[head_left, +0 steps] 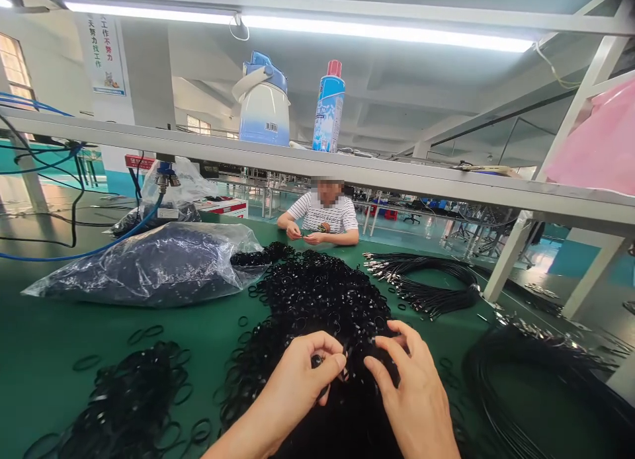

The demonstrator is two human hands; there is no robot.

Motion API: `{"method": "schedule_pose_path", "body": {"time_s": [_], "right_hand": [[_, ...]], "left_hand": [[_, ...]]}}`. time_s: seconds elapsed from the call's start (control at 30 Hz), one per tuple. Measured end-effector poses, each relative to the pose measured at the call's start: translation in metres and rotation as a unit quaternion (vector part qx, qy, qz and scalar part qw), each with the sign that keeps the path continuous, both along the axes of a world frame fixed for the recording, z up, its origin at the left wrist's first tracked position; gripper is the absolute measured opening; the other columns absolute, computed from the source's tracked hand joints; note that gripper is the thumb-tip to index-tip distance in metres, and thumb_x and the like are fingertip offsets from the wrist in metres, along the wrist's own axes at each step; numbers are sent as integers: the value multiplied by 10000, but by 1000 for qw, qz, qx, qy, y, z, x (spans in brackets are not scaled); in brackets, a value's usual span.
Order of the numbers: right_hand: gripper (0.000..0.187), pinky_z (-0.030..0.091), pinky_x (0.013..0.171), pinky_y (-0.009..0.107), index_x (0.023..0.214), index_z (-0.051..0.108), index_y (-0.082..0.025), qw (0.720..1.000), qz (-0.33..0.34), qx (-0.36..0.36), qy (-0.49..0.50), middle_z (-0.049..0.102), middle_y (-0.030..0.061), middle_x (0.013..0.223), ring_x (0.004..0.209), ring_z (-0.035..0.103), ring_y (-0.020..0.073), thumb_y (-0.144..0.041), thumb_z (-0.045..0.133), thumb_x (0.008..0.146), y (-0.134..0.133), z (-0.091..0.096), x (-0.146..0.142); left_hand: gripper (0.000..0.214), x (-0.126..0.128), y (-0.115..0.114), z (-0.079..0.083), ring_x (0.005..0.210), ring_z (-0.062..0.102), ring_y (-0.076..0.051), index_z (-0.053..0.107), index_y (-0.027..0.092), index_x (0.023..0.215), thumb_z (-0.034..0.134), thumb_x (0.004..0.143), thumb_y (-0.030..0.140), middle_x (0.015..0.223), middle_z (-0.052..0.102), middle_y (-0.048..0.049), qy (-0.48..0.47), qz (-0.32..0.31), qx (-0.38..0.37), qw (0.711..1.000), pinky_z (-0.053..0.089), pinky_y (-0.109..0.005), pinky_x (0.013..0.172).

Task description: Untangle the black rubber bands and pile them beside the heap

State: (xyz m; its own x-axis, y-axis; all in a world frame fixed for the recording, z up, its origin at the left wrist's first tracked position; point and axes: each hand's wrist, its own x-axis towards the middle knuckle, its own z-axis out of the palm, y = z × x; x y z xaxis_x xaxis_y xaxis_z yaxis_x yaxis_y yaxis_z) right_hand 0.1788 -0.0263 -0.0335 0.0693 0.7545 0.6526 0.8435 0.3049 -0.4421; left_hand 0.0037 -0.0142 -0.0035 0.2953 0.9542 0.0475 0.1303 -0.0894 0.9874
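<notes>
Above a large heap of small black rings [322, 287], my left hand [307, 370] is closed, thumb against the curled fingers. At least one black ring [316, 361] shows inside its grip. My right hand [414, 386] hovers just to the right over the same heap, thumb and fingers apart and curved toward the left hand. Nothing can be made out between the right fingers. A smaller pile of black rings [131, 393] lies at the lower left on the green tabletop [223, 340], with several loose rings around it.
A clear plastic bag [163, 264] full of dark items lies at left. Bundled black cables [436, 274] and a larger cable coil [496, 379] lie at right. Across the table sits a person [327, 214]. A shelf [347, 165] overhead bears a jug [265, 105] and spray can [329, 108].
</notes>
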Motion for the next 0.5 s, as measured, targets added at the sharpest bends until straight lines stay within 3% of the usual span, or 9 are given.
{"method": "schedule_pose_path", "body": {"time_s": [0.13, 0.27, 0.37, 0.5], "right_hand": [[259, 461, 734, 399, 678, 537, -225, 999, -22, 3, -25, 531, 63, 1001, 906, 551, 258, -421, 527, 848, -5, 2, -5], [163, 464, 710, 349, 725, 515, -233, 1000, 10, -4, -10, 528, 43, 935, 859, 554, 230, -353, 551, 829, -11, 14, -9], [88, 471, 740, 308, 748, 566, -250, 995, 79, -63, 19, 535, 25, 941, 896, 551, 209, -298, 563, 822, -15, 20, -13], [96, 465, 750, 318, 747, 596, -256, 989, 92, -112, 18, 558, 16, 905, 880, 551, 210, -275, 546, 827, -16, 18, -17]], "left_hand": [[159, 0, -1, 1, 422, 437, -44, 596, 162, 779, 559, 797, 316, 713, 626, 19, 32, 20, 38, 999, 313, -170, 414], [160, -1, -2, 1, 453, 446, -58, 621, 173, 780, 550, 800, 315, 711, 617, 28, 52, 21, 65, 996, 356, -173, 426], [165, -1, -3, 1, 464, 456, -61, 633, 178, 784, 552, 799, 320, 730, 613, 29, 61, 19, 69, 996, 361, -177, 431], [178, 1, -6, 2, 471, 470, -61, 640, 184, 798, 543, 805, 333, 794, 631, 21, 72, 20, 71, 995, 366, -182, 439]]}}
